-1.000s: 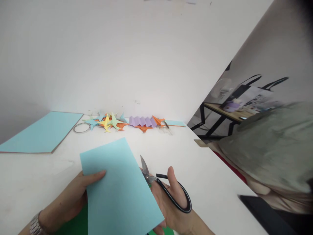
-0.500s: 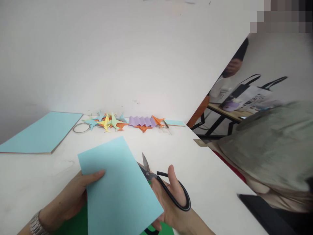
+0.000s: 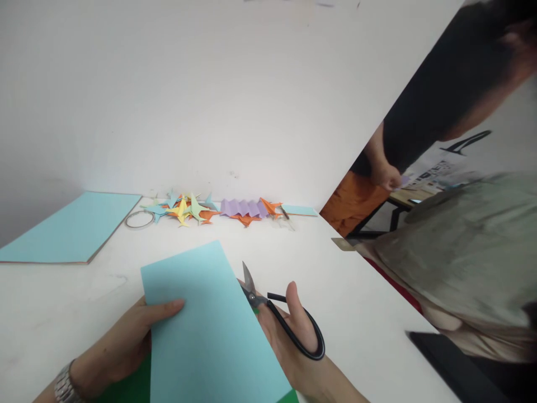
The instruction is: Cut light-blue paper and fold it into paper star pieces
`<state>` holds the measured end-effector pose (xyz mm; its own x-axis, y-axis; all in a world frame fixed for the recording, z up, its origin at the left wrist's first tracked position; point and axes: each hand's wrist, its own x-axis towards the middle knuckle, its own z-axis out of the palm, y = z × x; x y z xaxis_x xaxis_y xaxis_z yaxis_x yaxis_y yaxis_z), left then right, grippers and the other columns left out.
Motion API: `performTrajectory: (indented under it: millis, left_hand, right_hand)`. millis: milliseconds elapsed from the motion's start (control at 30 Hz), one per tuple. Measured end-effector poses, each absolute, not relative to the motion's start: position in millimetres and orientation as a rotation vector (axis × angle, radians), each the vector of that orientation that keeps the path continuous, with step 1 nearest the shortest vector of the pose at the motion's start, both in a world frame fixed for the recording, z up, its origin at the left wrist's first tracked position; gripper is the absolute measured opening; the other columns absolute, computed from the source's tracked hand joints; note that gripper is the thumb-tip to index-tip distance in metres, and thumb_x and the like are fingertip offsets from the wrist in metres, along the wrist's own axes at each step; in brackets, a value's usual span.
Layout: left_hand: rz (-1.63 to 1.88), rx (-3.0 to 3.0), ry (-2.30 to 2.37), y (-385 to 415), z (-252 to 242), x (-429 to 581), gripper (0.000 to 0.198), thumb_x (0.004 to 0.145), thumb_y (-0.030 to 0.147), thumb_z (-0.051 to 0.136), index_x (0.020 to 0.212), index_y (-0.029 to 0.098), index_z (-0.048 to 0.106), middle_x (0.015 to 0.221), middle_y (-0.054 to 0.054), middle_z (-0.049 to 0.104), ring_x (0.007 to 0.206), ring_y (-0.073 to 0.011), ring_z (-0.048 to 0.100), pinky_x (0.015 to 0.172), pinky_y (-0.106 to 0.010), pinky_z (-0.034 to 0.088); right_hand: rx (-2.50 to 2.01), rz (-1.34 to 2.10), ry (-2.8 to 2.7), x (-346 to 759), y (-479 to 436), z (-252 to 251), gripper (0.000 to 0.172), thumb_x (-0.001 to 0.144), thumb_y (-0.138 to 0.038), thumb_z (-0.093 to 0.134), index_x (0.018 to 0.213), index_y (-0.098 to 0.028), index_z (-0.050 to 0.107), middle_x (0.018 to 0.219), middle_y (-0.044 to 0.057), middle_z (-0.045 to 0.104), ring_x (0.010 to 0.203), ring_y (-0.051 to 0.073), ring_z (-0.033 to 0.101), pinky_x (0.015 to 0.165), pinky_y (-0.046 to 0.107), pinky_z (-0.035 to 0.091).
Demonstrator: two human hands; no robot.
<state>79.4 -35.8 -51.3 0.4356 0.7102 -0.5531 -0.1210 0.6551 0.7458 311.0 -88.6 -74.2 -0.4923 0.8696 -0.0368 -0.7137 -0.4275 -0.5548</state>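
Observation:
My left hand [image 3: 126,341] pinches the left edge of a light blue paper sheet [image 3: 210,330], thumb on top, fingers hidden beneath. My right hand [image 3: 293,347] is closed in the black loop handles of a pair of scissors [image 3: 277,322]. The blades point up and away, and one blade disappears behind the sheet's right edge. A green sheet [image 3: 130,386] lies under the blue one at the table's [image 3: 369,313] near edge.
A stack of blue paper [image 3: 71,226] lies far left, with a tape ring [image 3: 140,219] beside it. Folded paper shapes [image 3: 188,210] and a purple pleated strip [image 3: 245,208] sit by the wall. A person in grey [image 3: 461,252] is close on my right; another person [image 3: 432,112] stands behind.
The blue sheet has shifted slightly down and right in my hands. A person in black has stepped into view at the upper right, hiding the far table's items.

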Motion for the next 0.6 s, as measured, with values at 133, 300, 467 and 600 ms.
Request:
performTrajectory:
  millis: [133, 300, 467, 600]
  left_hand:
    - [0.581, 0.692, 0.979, -35.6, -50.7, 79.7, 0.062, 0.075, 0.029, 0.064, 0.128, 0.011, 0.039, 0.107, -0.012, 0.066, 0.097, -0.0302, 0.062, 0.087, -0.045, 0.049]
    - [0.567, 0.700, 0.973, -36.0, -51.4, 80.1, 0.057, 0.075, 0.029, 0.064, 0.124, 0.011, 0.042, 0.106, -0.012, 0.067, 0.095, -0.0306, 0.063, 0.086, -0.046, 0.049]
    - [0.541, 0.681, 0.973, -36.6, -50.9, 79.7, 0.056, 0.074, 0.030, 0.064, 0.125, 0.013, 0.044, 0.105, -0.012, 0.067, 0.095, -0.0306, 0.063, 0.085, -0.044, 0.049]
    - [0.561, 0.655, 0.967, -34.8, -49.4, 76.7, 0.058, 0.072, 0.027, 0.066, 0.126, 0.017, 0.045, 0.104, -0.011, 0.068, 0.093, -0.0307, 0.064, 0.080, -0.042, 0.051]
  right_hand:
    - [-0.416, 2.043, -0.614, 312.1, -88.8, -75.8, 0.083, 0.074, -0.077, 0.021, 0.129, -0.019, 0.041, 0.110, 0.012, 0.061, 0.100, 0.027, 0.057, 0.088, 0.044, 0.038]
    - [-0.436, 2.080, -0.655, 313.2, -89.0, -74.8, 0.082, 0.074, -0.077, 0.020, 0.129, -0.020, 0.041, 0.112, 0.010, 0.060, 0.102, 0.026, 0.055, 0.090, 0.043, 0.037]
    - [-0.457, 2.087, -0.665, 313.7, -89.1, -75.4, 0.083, 0.072, -0.078, 0.022, 0.130, -0.021, 0.040, 0.115, 0.010, 0.058, 0.103, 0.025, 0.055, 0.091, 0.042, 0.036]
    - [-0.475, 2.090, -0.669, 314.7, -87.9, -76.7, 0.084, 0.071, -0.079, 0.024, 0.130, -0.021, 0.038, 0.116, 0.010, 0.057, 0.102, 0.025, 0.055, 0.089, 0.041, 0.038]
